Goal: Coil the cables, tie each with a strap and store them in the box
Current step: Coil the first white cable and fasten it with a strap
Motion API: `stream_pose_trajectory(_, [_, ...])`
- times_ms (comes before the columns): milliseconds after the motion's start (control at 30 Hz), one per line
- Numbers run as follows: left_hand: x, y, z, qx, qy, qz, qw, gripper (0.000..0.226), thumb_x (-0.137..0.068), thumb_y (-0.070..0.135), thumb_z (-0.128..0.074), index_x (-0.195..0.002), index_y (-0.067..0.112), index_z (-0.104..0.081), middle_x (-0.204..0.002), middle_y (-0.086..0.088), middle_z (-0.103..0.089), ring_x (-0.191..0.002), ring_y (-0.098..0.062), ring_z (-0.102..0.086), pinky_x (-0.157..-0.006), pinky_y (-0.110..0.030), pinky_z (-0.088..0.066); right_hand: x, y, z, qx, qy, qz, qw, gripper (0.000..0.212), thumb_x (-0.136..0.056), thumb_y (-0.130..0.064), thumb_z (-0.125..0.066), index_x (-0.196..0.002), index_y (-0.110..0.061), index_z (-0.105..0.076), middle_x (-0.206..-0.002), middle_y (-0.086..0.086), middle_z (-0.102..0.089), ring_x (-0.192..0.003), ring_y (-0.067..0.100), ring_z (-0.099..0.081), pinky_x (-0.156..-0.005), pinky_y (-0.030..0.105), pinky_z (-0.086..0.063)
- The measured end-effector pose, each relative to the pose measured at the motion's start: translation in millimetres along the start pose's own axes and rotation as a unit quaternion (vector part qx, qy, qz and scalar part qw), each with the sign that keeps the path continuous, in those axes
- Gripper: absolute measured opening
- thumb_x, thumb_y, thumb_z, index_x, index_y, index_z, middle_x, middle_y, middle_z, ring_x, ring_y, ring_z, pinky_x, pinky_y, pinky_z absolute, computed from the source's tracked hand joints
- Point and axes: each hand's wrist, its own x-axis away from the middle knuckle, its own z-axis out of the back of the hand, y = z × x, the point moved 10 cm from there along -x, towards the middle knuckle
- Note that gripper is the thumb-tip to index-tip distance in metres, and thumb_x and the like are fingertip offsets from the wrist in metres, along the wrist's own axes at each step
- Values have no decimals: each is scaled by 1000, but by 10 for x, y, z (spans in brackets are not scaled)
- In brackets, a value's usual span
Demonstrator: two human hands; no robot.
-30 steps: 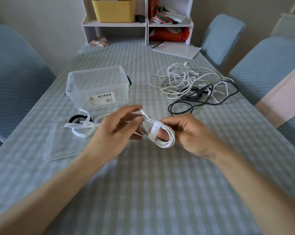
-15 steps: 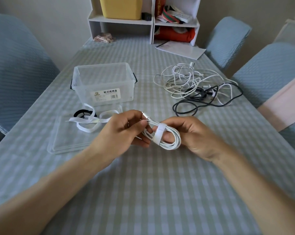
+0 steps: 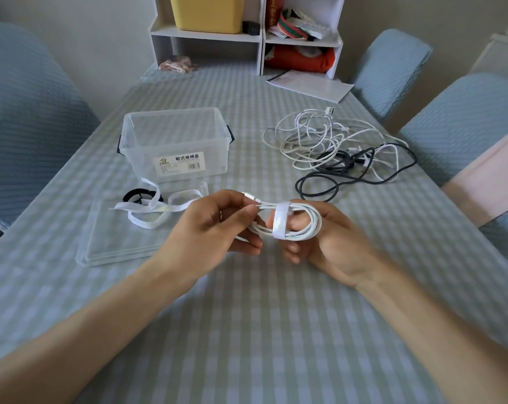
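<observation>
A coiled white cable [image 3: 303, 225] with a white strap [image 3: 281, 220] wrapped round its middle hangs above the table between my hands. My left hand [image 3: 214, 225] pinches the coil's left end, where a plug sticks up. My right hand [image 3: 328, 237] grips the right loop, fingers curled through it. The clear plastic box [image 3: 174, 141] stands open behind my left hand, with nothing visible inside. Its lid [image 3: 121, 237] lies flat in front of it. Loose white straps [image 3: 156, 208] and a black strap [image 3: 139, 195] lie on the lid's far edge.
A tangle of white cables [image 3: 314, 138] and a black cable [image 3: 360, 170] lies at the right of the checked table. Blue chairs [image 3: 462, 123] stand on both sides. A white shelf [image 3: 247, 36] and a paper sheet [image 3: 311, 86] are at the far end.
My left hand's fingers have closed from spread to a pinch on the coil's end. The strap now sits snug round the coil. The view has tilted slightly.
</observation>
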Motion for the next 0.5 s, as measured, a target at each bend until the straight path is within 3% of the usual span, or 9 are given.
stream_pose_trajectory(100, [4, -4, 18, -3, 4, 2, 1000, 11, -97, 6, -54, -96, 1, -63, -73, -8, -71, -61, -20, -67, -57, -26, -57, -7, 4, -28, 8, -15, 5, 1000, 15, -74, -15, -64, -79, -13, -78, -64, 2, -61, -52, 12, -45, -50, 25, -42])
stream_pose_trajectory(233, [1, 6, 11, -4, 5, 0, 1000, 11, -97, 7, -55, -96, 1, -63, -70, -9, -69, -61, -20, -67, -58, -26, -57, 18, 52, -3, -17, -10, -19, 1000, 25, -76, -8, -57, -86, -11, -80, -73, -1, -68, -52, 9, -43, -52, 21, -40])
stream_pose_trajectory(333, [5, -21, -4, 1, 3, 12, 1000, 11, -97, 7, -56, -96, 0, -64, -72, -11, -69, -60, -21, -67, -58, -27, -57, 19, 106, -35, -50, -34, -40, 997, 18, -70, -16, -73, -86, -12, -78, -74, -1, -67, -54, 9, -46, -53, 22, -41])
stream_pose_trajectory(400, [7, -41, -12, 5, 2, 19, 1000, 11, -96, 9, -57, -94, 1, -65, -74, -11, -69, -60, -20, -66, -57, -27, -56, 22, 139, -56, -71, -48, -53, 995, 31, -63, -31, -84, -87, -13, -76, -77, 1, -65, -57, 11, -48, -54, 24, -42])
stream_pose_trajectory(500, [3, -36, -7, 20, -4, 21, 1000, 14, -91, 14, -59, -94, 2, -65, -77, -11, -69, -61, -20, -66, -58, -26, -57, 18, 167, -47, -82, -45, -61, 994, 46, -65, -42, -85, -97, -11, -73, -89, 7, -62, -59, 13, -50, -55, 25, -44])
